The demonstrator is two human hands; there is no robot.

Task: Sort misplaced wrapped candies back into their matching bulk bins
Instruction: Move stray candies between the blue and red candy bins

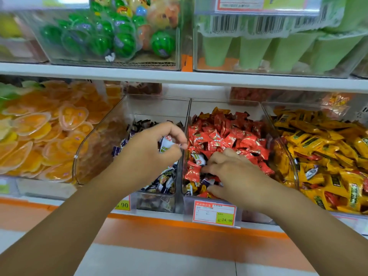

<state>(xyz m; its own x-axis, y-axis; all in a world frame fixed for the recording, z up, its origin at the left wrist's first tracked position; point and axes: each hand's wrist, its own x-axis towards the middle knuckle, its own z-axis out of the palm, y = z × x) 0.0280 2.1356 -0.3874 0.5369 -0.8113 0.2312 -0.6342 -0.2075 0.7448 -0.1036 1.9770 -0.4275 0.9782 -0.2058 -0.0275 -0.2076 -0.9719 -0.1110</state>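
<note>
Upper-shelf bins (59, 56) are blurred. The top price tag (258, 4) is cut by the upper edge, its print unreadable. The left hand (157, 148) partly covers the white-wrapped candy (166, 144) it pinches. The right hand (233, 176) has its fingertips sunk among red candies (229, 132), so any grasp is indeterminable. The yellow-candy bin (286, 148) is cut by the right edge. The left forearm hides most of the lower price label (124, 205).

Red-bordered price tag (215, 214), lower centre, on the front of the red-candy bin (186, 204): yellow patch reads "¥24.90"; small print illegible.
Second tag (122, 205), just left of it, partly hidden: only ".90" legible.
Barcodes (225, 23) on packs, upper right: digits blurred.
Shelf tag (258, 3), top right: blurred.
Candy wrappers (219, 136): print unreadable.
</note>
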